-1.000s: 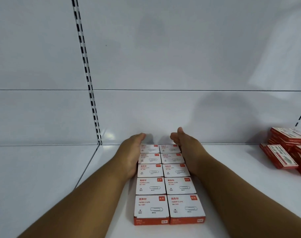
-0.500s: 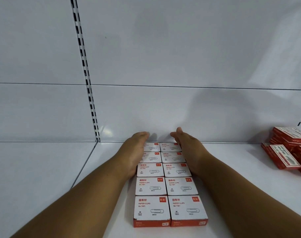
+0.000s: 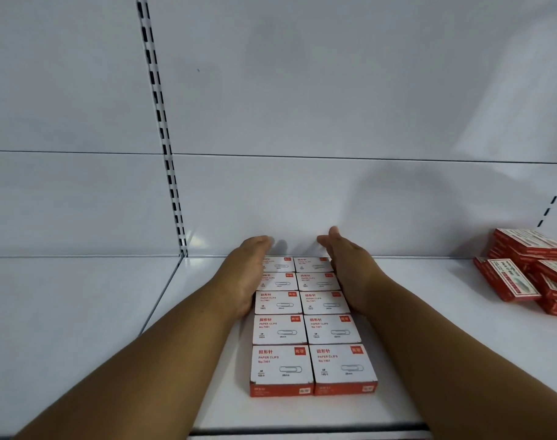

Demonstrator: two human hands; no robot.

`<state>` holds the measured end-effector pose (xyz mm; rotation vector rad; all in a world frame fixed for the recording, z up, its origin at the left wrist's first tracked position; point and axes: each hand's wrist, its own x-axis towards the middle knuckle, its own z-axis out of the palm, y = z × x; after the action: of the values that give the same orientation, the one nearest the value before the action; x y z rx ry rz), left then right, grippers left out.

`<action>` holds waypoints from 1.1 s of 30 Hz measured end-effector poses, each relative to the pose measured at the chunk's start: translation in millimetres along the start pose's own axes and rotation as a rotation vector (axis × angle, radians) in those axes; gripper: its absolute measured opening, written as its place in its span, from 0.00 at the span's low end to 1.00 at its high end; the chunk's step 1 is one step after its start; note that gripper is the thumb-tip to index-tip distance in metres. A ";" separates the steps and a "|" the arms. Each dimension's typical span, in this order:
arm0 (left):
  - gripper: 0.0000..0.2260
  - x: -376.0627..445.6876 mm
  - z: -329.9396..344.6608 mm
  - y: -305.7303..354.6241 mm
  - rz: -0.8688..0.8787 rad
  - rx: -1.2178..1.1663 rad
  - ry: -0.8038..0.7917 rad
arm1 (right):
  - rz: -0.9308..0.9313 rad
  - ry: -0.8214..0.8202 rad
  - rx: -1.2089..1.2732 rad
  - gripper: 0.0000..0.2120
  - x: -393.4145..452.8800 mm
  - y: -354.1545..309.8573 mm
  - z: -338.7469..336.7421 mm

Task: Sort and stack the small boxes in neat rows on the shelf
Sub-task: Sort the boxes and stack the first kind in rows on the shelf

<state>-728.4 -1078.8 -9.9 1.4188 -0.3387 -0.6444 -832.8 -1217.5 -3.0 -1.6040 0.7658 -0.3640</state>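
White-topped paper-clip boxes [image 3: 305, 325] with red sides sit on the white shelf [image 3: 429, 344], laid flat in two columns of five rows running from near the front edge back to the rear panel [image 3: 334, 192]. Boxes touch their neighbours side to side and front to back; labels read "PAPER CLIPS". Front pair shows red front faces.

Left hand [image 3: 248, 274] lies along the left flank of the block, fingers straight and together, palm pressed to the sides of the back three rows. Right hand [image 3: 350, 274] mirrors it on the right flank, fingers straight, thumb raised, palm against the same rows. Neither grip curls round a box; both are flat and extended, bracketing the block between them. Fingertips reach about to the rear panel; whether they touch it, cannot tell. Both forearms stretch in from the lower corners.

Far right on the same shelf, well apart from the block: a loose pile of red boxes [image 3: 531, 268], some tilted, unaligned. A slotted upright [image 3: 162, 128] runs up the back wall at left, another at far right.
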 end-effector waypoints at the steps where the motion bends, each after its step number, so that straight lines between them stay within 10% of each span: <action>1: 0.10 -2.6 -0.5 1.3 -0.015 -0.025 0.003 | 0.024 -0.004 0.050 0.24 -2.0 -1.1 0.2; 33: 0.07 -35.6 0.5 -2.5 -0.072 -0.007 -0.062 | 0.010 -0.015 -0.121 0.25 -28.8 5.6 4.7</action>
<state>-757.3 -1058.0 -6.6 1.4109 -0.3351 -0.7487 -852.3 -1195.1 -3.8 -1.7138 0.7962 -0.3027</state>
